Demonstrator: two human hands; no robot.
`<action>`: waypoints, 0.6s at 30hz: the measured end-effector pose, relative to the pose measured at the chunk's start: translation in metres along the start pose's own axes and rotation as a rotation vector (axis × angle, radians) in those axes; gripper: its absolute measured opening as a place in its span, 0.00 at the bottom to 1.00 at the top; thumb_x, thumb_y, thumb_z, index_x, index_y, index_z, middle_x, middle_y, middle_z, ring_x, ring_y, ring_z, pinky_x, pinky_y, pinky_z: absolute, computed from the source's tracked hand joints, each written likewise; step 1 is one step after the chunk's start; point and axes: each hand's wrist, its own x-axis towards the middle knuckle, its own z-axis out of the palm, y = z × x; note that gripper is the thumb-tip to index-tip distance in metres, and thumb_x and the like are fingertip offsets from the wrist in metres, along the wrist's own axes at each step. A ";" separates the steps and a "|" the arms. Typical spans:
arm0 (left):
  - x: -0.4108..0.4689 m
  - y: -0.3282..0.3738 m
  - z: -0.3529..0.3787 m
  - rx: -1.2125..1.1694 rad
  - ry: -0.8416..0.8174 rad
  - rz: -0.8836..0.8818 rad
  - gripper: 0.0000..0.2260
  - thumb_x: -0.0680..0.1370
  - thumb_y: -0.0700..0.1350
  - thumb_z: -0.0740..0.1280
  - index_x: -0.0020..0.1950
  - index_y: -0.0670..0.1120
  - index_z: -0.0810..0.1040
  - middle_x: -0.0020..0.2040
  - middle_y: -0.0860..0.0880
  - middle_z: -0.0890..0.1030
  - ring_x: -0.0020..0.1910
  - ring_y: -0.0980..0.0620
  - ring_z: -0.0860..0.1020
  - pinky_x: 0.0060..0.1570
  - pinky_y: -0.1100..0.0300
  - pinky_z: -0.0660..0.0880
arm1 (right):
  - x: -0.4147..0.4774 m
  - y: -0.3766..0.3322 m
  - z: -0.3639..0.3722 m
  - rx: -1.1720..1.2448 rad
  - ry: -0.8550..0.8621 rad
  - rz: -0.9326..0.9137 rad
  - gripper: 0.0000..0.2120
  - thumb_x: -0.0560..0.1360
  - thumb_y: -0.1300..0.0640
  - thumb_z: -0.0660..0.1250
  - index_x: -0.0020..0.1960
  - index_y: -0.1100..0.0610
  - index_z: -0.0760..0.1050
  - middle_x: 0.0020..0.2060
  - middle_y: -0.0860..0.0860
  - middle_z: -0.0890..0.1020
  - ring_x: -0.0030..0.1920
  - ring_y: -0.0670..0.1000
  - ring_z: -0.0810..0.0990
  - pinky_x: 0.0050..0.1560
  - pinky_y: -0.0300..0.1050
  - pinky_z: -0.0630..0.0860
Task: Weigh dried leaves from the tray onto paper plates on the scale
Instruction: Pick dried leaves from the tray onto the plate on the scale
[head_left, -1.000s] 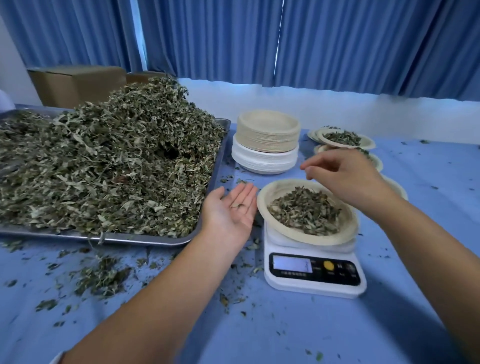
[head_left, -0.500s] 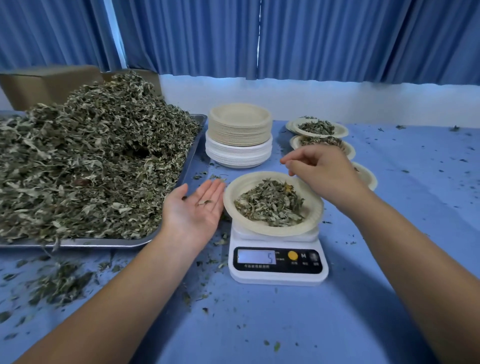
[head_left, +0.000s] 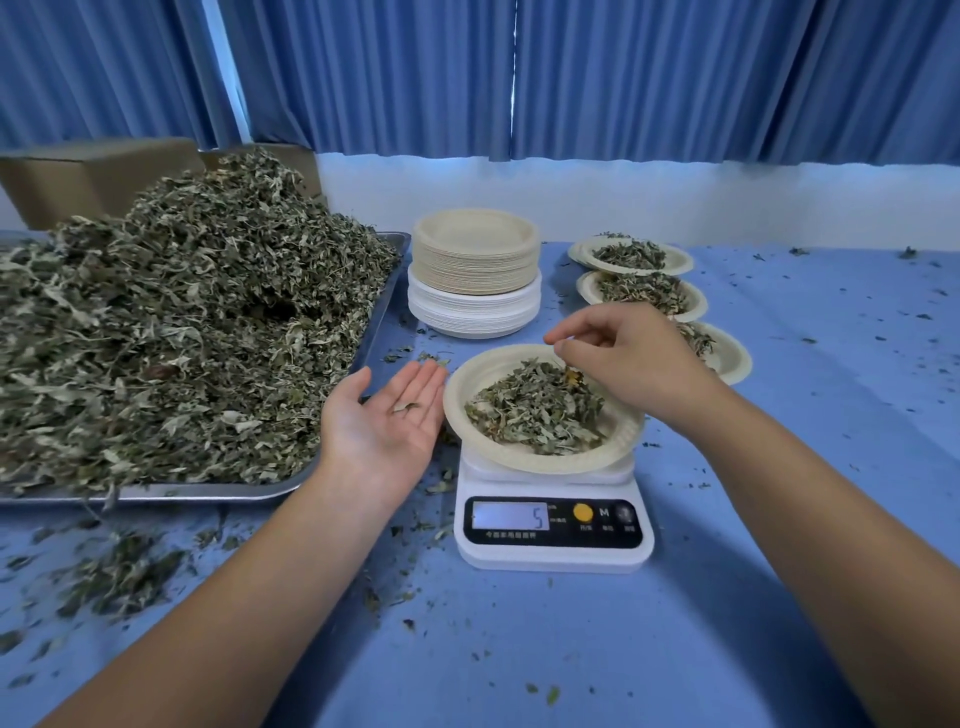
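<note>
Seemingly fine-tuning: the flat left hand (head_left: 384, 415) waited, the right hand (head_left: 623, 358) pinched a dried green leaf (head_left: 570, 374) over the beige paper plate (head_left: 545, 462) on the white scale (head_left: 553, 556); next came single-leaf adjustments, judging by the reading.

Head-worn wide-angle camera looks forward and down across a blue-covered counter (head_left: 727, 649).

The only view sits at the person's own eye level, close over both bare forearms, which enter from the bottom corners and meet near mid-frame at the left hand (head_left: 384, 415) and right hand (head_left: 634, 358). The white digital kitchen scale (head_left: 553, 551) lies just below centre, near enough for a "5" to read on its display. The lens faces pleated blue curtains (head_left: 675, 78) along the counter's far side. The silver metal tray heaped with dried green leaves (head_left: 156, 491) runs off the left edge. Straight lines bow slightly toward the margins.
</note>
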 end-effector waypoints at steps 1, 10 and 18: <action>0.000 0.000 0.000 -0.002 0.002 -0.001 0.19 0.81 0.49 0.57 0.57 0.34 0.74 0.56 0.37 0.80 0.57 0.41 0.78 0.58 0.50 0.75 | 0.000 0.000 0.001 0.001 -0.004 0.003 0.06 0.74 0.58 0.69 0.45 0.48 0.82 0.30 0.44 0.78 0.28 0.37 0.73 0.38 0.35 0.72; -0.001 0.000 0.002 -0.010 0.025 -0.005 0.20 0.81 0.50 0.56 0.57 0.34 0.75 0.54 0.37 0.80 0.57 0.41 0.79 0.59 0.50 0.75 | 0.000 -0.009 0.009 -0.091 -0.051 -0.076 0.06 0.75 0.57 0.68 0.46 0.49 0.82 0.31 0.43 0.78 0.28 0.37 0.72 0.35 0.33 0.68; 0.000 -0.001 0.004 -0.038 0.066 -0.012 0.24 0.83 0.54 0.51 0.52 0.34 0.75 0.49 0.37 0.80 0.53 0.42 0.78 0.60 0.50 0.73 | 0.032 -0.085 0.070 -0.272 -0.307 -0.376 0.07 0.73 0.59 0.69 0.49 0.52 0.83 0.34 0.41 0.77 0.32 0.36 0.73 0.35 0.26 0.67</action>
